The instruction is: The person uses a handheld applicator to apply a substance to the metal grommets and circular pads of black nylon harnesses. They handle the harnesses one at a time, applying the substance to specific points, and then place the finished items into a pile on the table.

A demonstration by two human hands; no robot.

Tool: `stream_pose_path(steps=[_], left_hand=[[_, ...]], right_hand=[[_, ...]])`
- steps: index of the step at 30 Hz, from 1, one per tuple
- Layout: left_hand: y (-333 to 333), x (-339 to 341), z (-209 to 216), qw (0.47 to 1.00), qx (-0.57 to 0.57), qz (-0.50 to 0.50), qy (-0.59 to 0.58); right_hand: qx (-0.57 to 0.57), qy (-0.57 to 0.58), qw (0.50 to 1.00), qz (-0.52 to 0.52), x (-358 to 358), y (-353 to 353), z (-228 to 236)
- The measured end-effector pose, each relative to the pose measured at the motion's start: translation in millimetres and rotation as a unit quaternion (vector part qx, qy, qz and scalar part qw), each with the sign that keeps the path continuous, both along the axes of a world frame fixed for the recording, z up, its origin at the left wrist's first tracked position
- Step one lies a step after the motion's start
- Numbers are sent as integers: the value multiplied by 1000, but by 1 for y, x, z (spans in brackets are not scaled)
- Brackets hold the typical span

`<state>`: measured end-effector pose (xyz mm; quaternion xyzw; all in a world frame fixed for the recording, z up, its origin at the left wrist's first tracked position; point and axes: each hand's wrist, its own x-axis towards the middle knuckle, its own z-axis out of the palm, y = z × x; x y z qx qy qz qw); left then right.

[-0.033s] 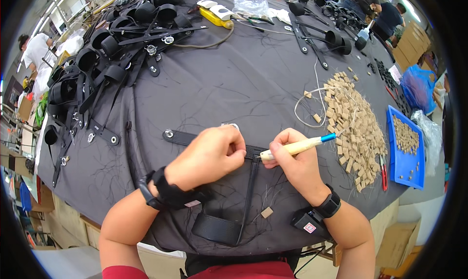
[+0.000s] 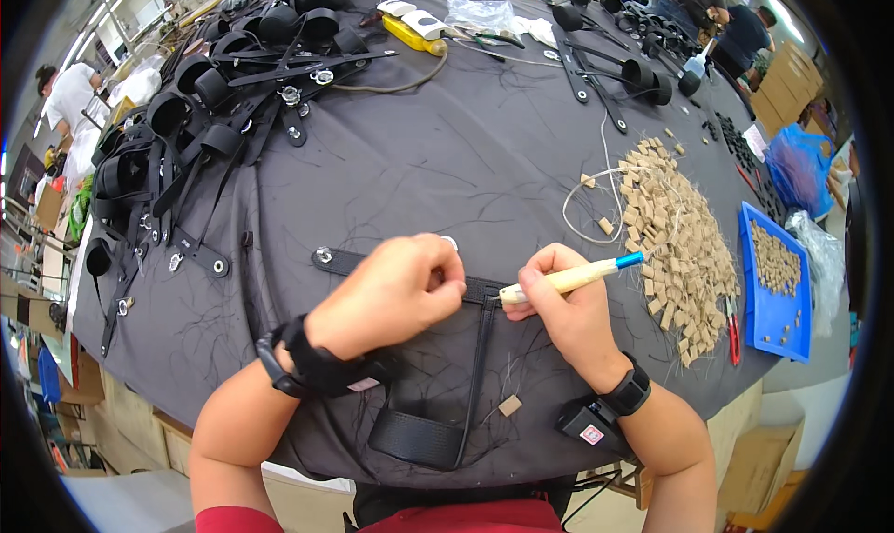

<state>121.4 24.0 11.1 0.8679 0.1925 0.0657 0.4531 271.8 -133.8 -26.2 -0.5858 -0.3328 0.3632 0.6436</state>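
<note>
The black strap [image 2: 346,262] lies crosswise on the counter [image 2: 391,175], passing beneath the nearer left grip [image 2: 391,289], curled, contents I cannot tell, while the right grip [image 2: 570,314] holds a cream-handled tool [image 2: 591,273] beside the strap's right part.

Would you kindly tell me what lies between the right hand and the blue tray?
Between the right hand and the blue tray, the head view shows a pile of small tan pieces and a red-handled tool.
</note>
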Motion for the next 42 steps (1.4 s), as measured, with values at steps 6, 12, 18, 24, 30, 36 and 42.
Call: stream_pose_path(steps=[6,12,18,24,30,36,42], left_hand=[[46,-46,42,967,-254,-11,13],[92,-112,30,984,-42,150,88],[66,-107,17,959,265,75,-62],[30,-88,-7,963,269,-8,-22],[23,-85,-9,960,279,-27,10],[27,-85,-22,965,258,21,-39],[42,-87,-17,977,182,36,-105]], right_hand=[[5,43,999,4,6,-1,1],[5,46,999,0,5,1,4],[17,-66,998,-6,-1,-6,45],[-63,-78,989,106,-27,29,61],[-48,6,987,151,-44,75,36],[-35,32,989,138,-51,86,5],[-7,-14,995,102,-59,83,0]])
